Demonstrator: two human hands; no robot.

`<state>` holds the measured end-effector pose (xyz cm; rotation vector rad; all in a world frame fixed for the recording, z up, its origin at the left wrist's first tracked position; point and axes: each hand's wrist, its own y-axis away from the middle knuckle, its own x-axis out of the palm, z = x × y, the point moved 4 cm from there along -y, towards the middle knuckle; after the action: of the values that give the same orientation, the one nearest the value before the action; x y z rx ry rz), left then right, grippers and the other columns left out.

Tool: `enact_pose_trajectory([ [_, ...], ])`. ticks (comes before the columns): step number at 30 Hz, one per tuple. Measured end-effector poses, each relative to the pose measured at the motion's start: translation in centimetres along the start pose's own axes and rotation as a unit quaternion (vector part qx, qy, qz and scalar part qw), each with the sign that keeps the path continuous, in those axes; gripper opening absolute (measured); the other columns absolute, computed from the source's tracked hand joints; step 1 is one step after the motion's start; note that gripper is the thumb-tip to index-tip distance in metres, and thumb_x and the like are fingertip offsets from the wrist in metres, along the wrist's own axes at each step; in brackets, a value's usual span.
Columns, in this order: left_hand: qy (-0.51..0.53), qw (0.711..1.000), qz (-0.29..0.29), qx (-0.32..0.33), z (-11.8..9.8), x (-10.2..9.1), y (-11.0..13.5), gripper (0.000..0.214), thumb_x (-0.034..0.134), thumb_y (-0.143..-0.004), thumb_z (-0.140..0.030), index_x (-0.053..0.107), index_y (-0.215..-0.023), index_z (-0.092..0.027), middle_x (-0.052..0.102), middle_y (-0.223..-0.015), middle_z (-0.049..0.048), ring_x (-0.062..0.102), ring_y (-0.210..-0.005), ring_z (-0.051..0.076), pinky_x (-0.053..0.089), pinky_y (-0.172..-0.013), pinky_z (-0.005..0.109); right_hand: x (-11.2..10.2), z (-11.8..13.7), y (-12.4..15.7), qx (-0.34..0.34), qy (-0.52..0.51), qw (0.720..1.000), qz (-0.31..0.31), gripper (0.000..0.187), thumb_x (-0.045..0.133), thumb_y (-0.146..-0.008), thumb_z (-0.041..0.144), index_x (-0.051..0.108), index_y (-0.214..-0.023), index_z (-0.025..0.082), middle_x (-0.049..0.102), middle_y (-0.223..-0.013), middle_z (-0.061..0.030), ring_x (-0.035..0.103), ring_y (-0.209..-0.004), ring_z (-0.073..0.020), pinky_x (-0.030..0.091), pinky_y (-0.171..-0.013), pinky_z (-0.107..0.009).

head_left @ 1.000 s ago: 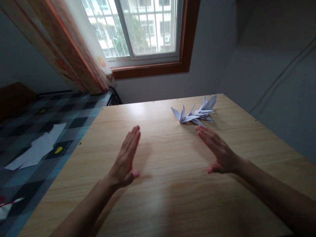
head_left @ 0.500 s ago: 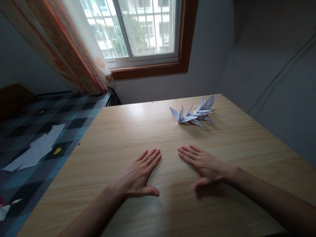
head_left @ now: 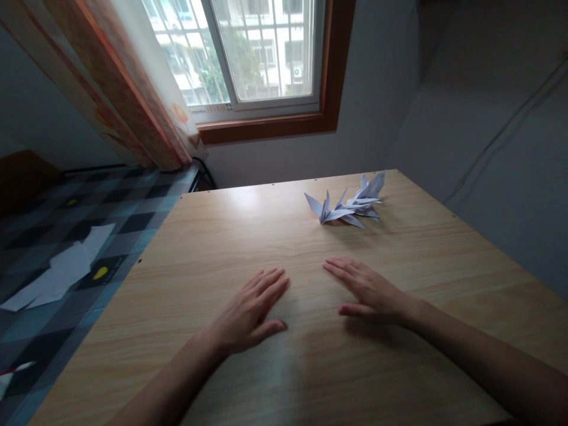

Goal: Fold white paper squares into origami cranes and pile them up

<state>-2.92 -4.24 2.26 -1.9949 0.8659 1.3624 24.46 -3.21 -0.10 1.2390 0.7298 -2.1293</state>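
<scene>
Can see left hand (head_left: 252,310) open and palm down, fingers close together, thumb spread away; likewise right hand (head_left: 366,293), angled inward with a gap between the two, gripping nothing with either. Cannot see the palms, so cannot tell how much touches the wooden tabletop (head_left: 213,248) below. Can find folded paper cranes (head_left: 350,209) standing on it beyond the right hand's fingertips, well apart from both hands; cannot count reliably through the overlapping points. To the left of left hand, past the tabletop's edge, can see white paper (head_left: 73,266) on checked cloth (head_left: 146,190). Nearer, can barely make out a red-and-white item (head_left: 22,367), cut off by the view's edge. Beyond both hands, can see a window (head_left: 266,59), cropped at the top, beside a curtain (head_left: 115,83).
</scene>
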Motion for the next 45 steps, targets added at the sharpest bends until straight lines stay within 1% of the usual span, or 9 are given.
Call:
enact_pose_trajectory([
  [6,0.076,0.988,-0.134,-0.028,-0.3,-2.2,-1.9,0.020,0.056,-0.091,-0.029,0.063,-0.107,-0.019,0.071,-0.106,0.0092,0.066,-0.097,0.021,0.054,-0.085,0.036,-1.0,-2.5,-2.4,0.128,-0.098,0.969,-0.185,0.058,0.055,-0.091,0.037,0.041,-0.145,0.021,0.053,-0.142,-0.0126,0.052,-0.129,-0.0270,0.041,-0.108,-0.046],
  [10,0.136,0.965,-0.203,-0.096,0.8,-2.8,-5.0,0.022,0.058,-0.088,-0.030,0.066,-0.106,-0.019,0.070,-0.108,0.0095,0.066,-0.097,0.023,0.054,-0.086,0.039,-1.4,-4.5,-5.9,0.214,-0.095,0.936,-0.262,0.062,0.057,-0.088,0.035,0.039,-0.146,0.020,0.054,-0.142,-0.0131,0.054,-0.127,-0.0286,0.042,-0.107,-0.046],
  [16,0.293,0.877,-0.311,-0.220,4.0,-0.7,-8.0,0.039,0.063,-0.082,-0.031,0.059,-0.118,-0.015,0.065,-0.116,0.0145,0.065,-0.100,0.024,0.054,-0.081,0.038,-1.3,-5.7,-9.2,0.270,-0.061,0.919,-0.280,0.058,0.060,-0.083,0.031,0.051,-0.137,0.013,0.060,-0.134,-0.0165,0.058,-0.121,-0.0326,0.044,-0.104,-0.047],
  [23,0.268,0.906,-0.287,-0.158,3.9,0.2,-8.0,0.049,0.070,-0.077,-0.028,0.053,-0.122,-0.018,0.065,-0.114,0.0121,0.066,-0.088,0.021,0.053,-0.078,0.035,0.0,-2.1,-8.9,0.185,-0.164,0.924,-0.293,0.048,0.058,-0.085,0.029,0.059,-0.131,0.013,0.066,-0.123,-0.0161,0.066,-0.107,-0.0281,0.052,-0.094,-0.043],
  [31,0.223,0.911,-0.332,-0.097,3.3,0.5,-7.1,0.050,0.068,-0.081,-0.022,0.048,-0.127,-0.023,0.068,-0.105,0.0066,0.065,-0.092,0.019,0.052,-0.083,0.034,1.2,2.1,-8.8,0.084,-0.201,0.929,-0.298,0.040,0.057,-0.087,0.021,0.061,-0.127,0.020,0.070,-0.105,-0.0097,0.068,-0.081,-0.0205,0.058,-0.077,-0.037],
  [37,0.355,0.871,-0.323,-0.110,3.8,0.8,-7.3,0.091,0.071,-0.079,-0.023,0.016,-0.152,-0.029,0.069,-0.109,0.0056,0.063,-0.080,0.014,0.051,-0.077,0.030,0.3,2.0,-8.4,0.067,-0.231,0.910,-0.337,0.034,0.060,-0.084,0.018,0.062,-0.117,0.022,0.069,-0.111,-0.0086,0.065,-0.099,-0.0235,0.052,-0.090,-0.041],
  [39,0.436,0.839,-0.304,-0.118,4.0,0.7,-7.6,0.084,0.076,-0.075,-0.026,0.031,-0.146,-0.025,0.070,-0.104,0.0055,0.062,-0.075,0.014,0.051,-0.073,0.028,0.2,1.6,-8.4,0.065,-0.260,0.903,-0.335,0.030,0.063,-0.081,0.019,0.063,-0.112,0.021,0.068,-0.108,-0.0078,0.063,-0.102,-0.0244,0.049,-0.093,-0.041],
  [42,0.515,0.805,-0.259,-0.142,4.1,0.8,-8.1,0.043,0.078,-0.073,-0.031,0.061,-0.110,-0.017,0.070,-0.088,0.0048,0.062,-0.072,0.014,0.048,-0.065,0.025,0.6,1.1,-8.5,0.060,-0.305,0.895,-0.320,0.023,0.067,-0.080,0.023,0.061,-0.102,0.021,0.066,-0.100,-0.0054,0.063,-0.097,-0.0230,0.048,-0.091,-0.040],
  [45,0.535,0.793,-0.250,-0.151,4.1,1.1,-8.2,0.027,0.077,-0.074,-0.034,0.061,-0.085,-0.015,0.067,-0.083,0.0029,0.060,-0.069,0.013,0.045,-0.061,0.023,1.1,0.8,-8.5,0.062,-0.339,0.878,-0.333,0.025,0.070,-0.079,0.024,0.053,-0.097,0.023,0.061,-0.092,-0.0009,0.061,-0.090,-0.0194,0.049,-0.087,-0.037],
])
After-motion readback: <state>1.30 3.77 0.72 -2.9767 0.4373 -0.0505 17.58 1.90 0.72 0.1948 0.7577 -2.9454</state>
